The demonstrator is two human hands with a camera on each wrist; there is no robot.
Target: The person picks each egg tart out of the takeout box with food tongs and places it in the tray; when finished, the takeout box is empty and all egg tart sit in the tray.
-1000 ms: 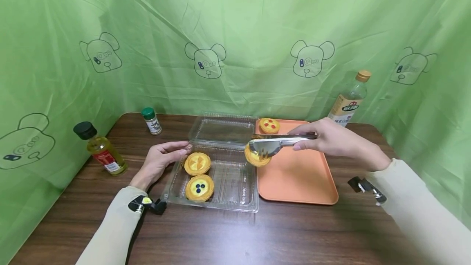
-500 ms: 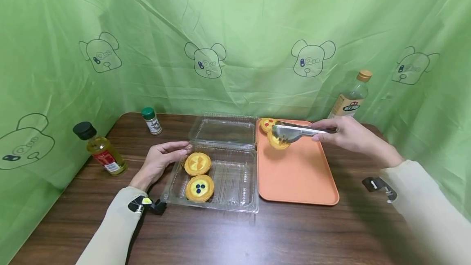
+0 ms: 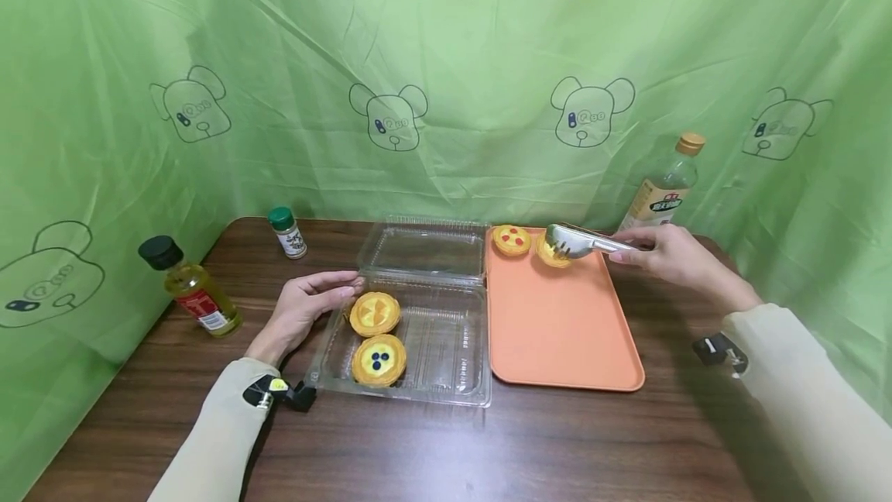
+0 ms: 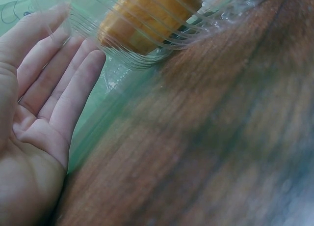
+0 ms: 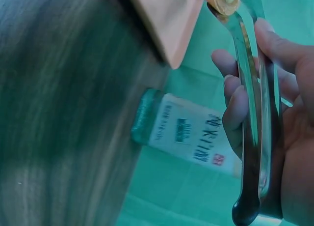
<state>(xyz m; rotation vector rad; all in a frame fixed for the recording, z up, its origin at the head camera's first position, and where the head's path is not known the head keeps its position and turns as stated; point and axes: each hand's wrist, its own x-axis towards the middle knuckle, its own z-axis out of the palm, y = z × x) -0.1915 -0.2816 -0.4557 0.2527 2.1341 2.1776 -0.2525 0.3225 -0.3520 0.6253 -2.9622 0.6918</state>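
**Metal tongs (image 3: 577, 242) hold a tart (image 3: 544, 252) at the upper end of the orange tray (image 3: 560, 324)**

Right of centre, the right hand (image 3: 672, 256) grips the tongs; a red-dotted tart (image 3: 512, 240) lies beside. Left of centre, the left hand (image 3: 307, 308), fingers extended, touches the clear container (image 3: 439, 343).

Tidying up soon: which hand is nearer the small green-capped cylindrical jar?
Left. The left hand is just in front of the jar; the right hand is far to its right.

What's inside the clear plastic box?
A tart with orange pieces and, nearer the camera, a blueberry tart, both in the left half. The box floor under them is hidden.
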